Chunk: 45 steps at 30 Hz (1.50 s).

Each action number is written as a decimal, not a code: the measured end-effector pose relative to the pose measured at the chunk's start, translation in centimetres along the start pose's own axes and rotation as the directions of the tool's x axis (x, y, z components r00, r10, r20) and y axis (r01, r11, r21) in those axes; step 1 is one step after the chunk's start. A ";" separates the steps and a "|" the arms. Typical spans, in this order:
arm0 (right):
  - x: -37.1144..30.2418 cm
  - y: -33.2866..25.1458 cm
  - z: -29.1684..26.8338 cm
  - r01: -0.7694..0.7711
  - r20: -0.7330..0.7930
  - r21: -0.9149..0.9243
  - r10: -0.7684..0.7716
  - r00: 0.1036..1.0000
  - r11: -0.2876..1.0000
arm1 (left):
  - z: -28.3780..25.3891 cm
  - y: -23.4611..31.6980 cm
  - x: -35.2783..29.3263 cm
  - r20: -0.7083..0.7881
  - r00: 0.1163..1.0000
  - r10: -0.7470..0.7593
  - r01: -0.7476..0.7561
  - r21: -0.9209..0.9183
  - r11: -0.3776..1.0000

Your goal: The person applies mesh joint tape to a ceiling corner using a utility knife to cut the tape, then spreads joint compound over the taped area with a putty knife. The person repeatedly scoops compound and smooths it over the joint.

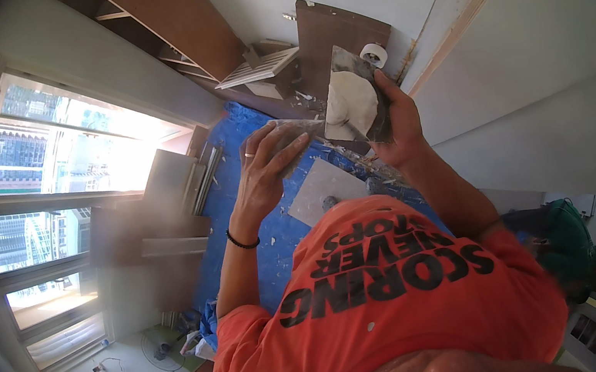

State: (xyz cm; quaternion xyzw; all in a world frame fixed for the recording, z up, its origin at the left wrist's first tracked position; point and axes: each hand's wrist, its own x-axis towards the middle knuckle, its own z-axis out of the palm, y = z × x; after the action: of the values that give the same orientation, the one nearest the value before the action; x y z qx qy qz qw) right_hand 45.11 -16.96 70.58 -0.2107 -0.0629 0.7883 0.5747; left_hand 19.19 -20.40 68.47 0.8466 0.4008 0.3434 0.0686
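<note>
My right hand [403,126] grips the edge of a flat, dirty plate [343,62] that carries a thick white lump of putty [352,96]. Facing it from the left is my left hand [269,165], closed around a putty knife [302,128]. The knife's blade reaches toward the near left edge of the plate; whether it touches the putty I cannot tell. Just beyond my right fingertips shows a white roll of tape [373,56]; what it rests on is unclear.
Blue sheeting [232,173] covers the floor, with a grey board [326,188] and scattered debris on it. A brown panel [319,23] leans at the far wall beside wooden cabinet parts [170,19]. More boards [165,183] stand by the bright window [58,146]. A fan [160,349] is at lower left.
</note>
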 end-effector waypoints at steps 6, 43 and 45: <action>0.3 1.0 1.5 0.321 0.032 -0.192 -0.321 0.946 0.927 | -2.6 3.5 0.0 -0.150 0.558 -0.816 0.272 -0.896 0.351; -4.9 6.6 -0.3 0.048 -0.149 -0.053 -0.055 0.987 0.997 | -1.7 -1.6 -2.8 -0.002 0.975 0.223 -0.217 -0.248 0.944; -4.8 5.8 -0.3 0.084 -0.136 -0.033 -0.088 0.987 0.996 | -3.3 -3.0 -2.5 0.109 0.969 0.221 -0.213 -0.077 0.974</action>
State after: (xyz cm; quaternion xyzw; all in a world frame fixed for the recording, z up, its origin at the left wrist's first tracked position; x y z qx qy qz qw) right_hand 41.31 -23.41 69.58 -0.2691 -0.0427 0.7455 0.6083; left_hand 14.09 -20.72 68.54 0.9013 0.2897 0.3115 0.0817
